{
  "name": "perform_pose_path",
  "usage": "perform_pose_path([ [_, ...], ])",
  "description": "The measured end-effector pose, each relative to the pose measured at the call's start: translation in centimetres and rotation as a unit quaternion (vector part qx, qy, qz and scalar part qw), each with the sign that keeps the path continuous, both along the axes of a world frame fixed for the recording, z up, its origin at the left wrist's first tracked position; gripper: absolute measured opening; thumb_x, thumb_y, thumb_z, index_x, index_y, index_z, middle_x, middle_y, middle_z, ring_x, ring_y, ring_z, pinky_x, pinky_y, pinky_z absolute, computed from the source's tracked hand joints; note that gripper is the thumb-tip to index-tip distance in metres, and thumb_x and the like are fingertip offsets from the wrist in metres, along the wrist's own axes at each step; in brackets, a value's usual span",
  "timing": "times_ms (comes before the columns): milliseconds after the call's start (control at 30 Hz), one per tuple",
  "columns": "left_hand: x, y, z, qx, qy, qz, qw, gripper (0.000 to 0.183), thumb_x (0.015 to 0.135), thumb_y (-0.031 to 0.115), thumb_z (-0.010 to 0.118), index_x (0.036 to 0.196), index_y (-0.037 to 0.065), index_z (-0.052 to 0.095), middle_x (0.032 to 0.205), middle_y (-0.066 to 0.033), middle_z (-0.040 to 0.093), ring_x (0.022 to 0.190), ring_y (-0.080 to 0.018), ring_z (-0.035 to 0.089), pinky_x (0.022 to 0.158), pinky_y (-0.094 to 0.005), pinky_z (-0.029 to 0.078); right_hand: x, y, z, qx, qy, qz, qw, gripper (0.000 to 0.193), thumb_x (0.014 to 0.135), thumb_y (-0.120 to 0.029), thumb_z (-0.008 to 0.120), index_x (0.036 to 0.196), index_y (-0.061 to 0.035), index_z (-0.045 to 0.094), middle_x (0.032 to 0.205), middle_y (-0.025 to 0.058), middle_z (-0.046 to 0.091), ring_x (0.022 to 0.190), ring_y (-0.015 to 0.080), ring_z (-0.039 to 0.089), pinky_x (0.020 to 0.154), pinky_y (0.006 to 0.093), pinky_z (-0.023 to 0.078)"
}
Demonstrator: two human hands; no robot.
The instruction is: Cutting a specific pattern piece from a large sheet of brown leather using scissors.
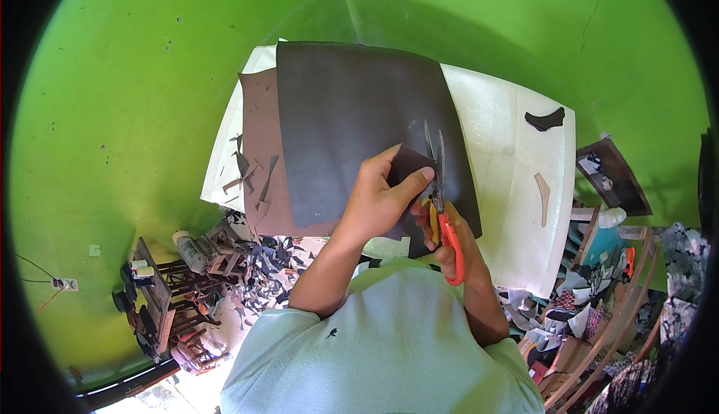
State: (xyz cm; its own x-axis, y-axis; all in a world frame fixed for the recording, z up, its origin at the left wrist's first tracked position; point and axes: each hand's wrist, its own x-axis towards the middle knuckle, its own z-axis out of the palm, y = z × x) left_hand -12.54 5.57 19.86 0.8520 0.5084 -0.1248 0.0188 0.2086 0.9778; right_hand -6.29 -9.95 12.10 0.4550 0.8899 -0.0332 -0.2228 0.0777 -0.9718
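My left hand pinches a small dark brown piece of sheet material between thumb and fingers, over the near part of a large dark sheet. Wrapped around the orange handles of a pair of scissors is my right hand. The scissors point away from me, their blades slightly apart, with the piece's right edge beside them; whether it lies between the blades I cannot tell. Part of the right hand's fingers hides behind the handles. A brown sheet lies partly under the large dark one.
Beneath the sheets is a white tabletop. On it lie a black curved piece, a tan curved strip and, at left, dark offcuts. Scraps litter the floor. A wooden rack stands lower right; green walls enclose the far side.
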Motion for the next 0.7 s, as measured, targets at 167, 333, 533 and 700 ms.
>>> perform_pose_path([
  [167, -0.1, 0.3, 0.0, 0.039, 0.027, -0.013, 0.999, 0.013, 0.082, 0.009, 0.064, 0.077, 0.0, 0.056, 0.058, -0.0005, 0.053, 0.045, -0.0065, 0.047, 0.042, -0.0219, 0.035, -0.1, -0.1, 0.2, 0.001, -0.001, -0.005, 1.0, 0.097, 0.056, -0.072, 0.071, 0.112, 0.0037, 0.046, 0.076, 0.0008, 0.045, 0.065, 0.0063, 0.042, 0.057, 0.021, 0.038],
  [333, 0.2, 1.0, -0.2, 0.06, 0.047, -0.03, 0.997, 0.013, 0.08, 0.008, 0.064, 0.073, 0.001, 0.056, 0.056, 0.0001, 0.052, 0.043, -0.006, 0.045, 0.04, -0.0219, 0.032, 0.2, -0.5, -0.4, -0.04, 0.027, 0.011, 0.999, 0.099, 0.052, -0.074, 0.071, 0.109, 0.0023, 0.045, 0.08, 0.0011, 0.044, 0.063, 0.0056, 0.039, 0.053, 0.0203, 0.036],
  [533, 0.9, 0.9, 0.3, 0.043, 0.051, -0.059, 0.996, 0.012, 0.079, 0.008, 0.064, 0.073, 0.001, 0.056, 0.058, -0.0008, 0.053, 0.043, -0.0062, 0.046, 0.04, -0.0217, 0.033, 0.1, -0.8, -0.3, -0.023, 0.046, -0.014, 0.999, 0.098, 0.053, -0.074, 0.071, 0.109, 0.0015, 0.045, 0.084, 0.0015, 0.044, 0.068, 0.0062, 0.04, 0.056, 0.0205, 0.036],
  [700, 1.0, 0.4, -0.5, -0.002, 0.01, -0.043, 0.999, 0.012, 0.079, 0.008, 0.064, 0.074, 0.001, 0.056, 0.059, -0.001, 0.053, 0.043, -0.0066, 0.046, 0.04, -0.022, 0.033, 0.0, 0.3, -0.1, 0.025, 0.007, -0.047, 0.999, 0.099, 0.053, -0.075, 0.071, 0.11, 0.0011, 0.044, 0.085, 0.0023, 0.045, 0.072, 0.0073, 0.04, 0.057, 0.0201, 0.036],
])
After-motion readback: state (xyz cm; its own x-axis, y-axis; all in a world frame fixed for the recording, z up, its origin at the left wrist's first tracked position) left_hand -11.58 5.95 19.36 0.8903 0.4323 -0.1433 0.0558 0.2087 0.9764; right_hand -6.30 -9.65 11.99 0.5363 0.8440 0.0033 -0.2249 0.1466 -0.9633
